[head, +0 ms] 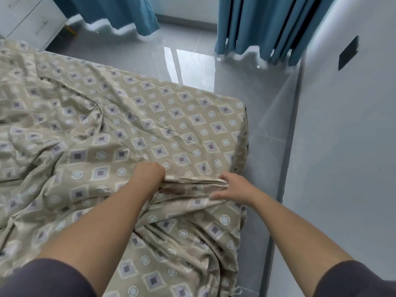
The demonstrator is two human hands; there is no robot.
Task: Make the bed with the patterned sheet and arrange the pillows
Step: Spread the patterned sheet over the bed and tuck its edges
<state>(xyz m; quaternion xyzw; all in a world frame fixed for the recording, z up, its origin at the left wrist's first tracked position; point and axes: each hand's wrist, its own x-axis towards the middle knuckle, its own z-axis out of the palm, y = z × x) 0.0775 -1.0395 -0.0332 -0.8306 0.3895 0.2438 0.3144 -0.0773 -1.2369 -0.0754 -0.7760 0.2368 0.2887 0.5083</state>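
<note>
Sleeves: two dark grey fabric sleeves (pixel 53 279) are seen at the near end of the bed (pixel 243 125), with bare forearms reaching out over it.
Left hand: the left hand (pixel 147 176) is closed in a fist round a bunch of cloth, towards the bed's right edge.
Right hand: the right hand (pixel 233 189) is laid just inside the bed's right edge, its fingers (pixel 224 181) stretched nearly straight against the cloth; no curl round it is seen.
Sheet, position: the beige patterned cloth sheet (pixel 171 125) is spread over the bed, and a gathered fold (pixel 199 183) is drawn up between the two hands.
Sheet, handling: it is judged light, limp and easily creased, likely to slide over the layer beneath; nothing fragile is suggested.
Sheet, hold: the hem or corners are judged the best purchase, taken with the hands well apart and drawn taut towards the bed's right edge.
Sheet, appearance: grey squares set in pale diamonds alternate with pale rings. The cloth lies smooth towards the bed's far right corner and rumpled on its left and near parts.
Pillows: none are seen on the bed.
Surroundings: teal curtains (pixel 263 28) are hung beyond the bed's far side, above a glossy grey tiled floor (pixel 192 67).
</note>
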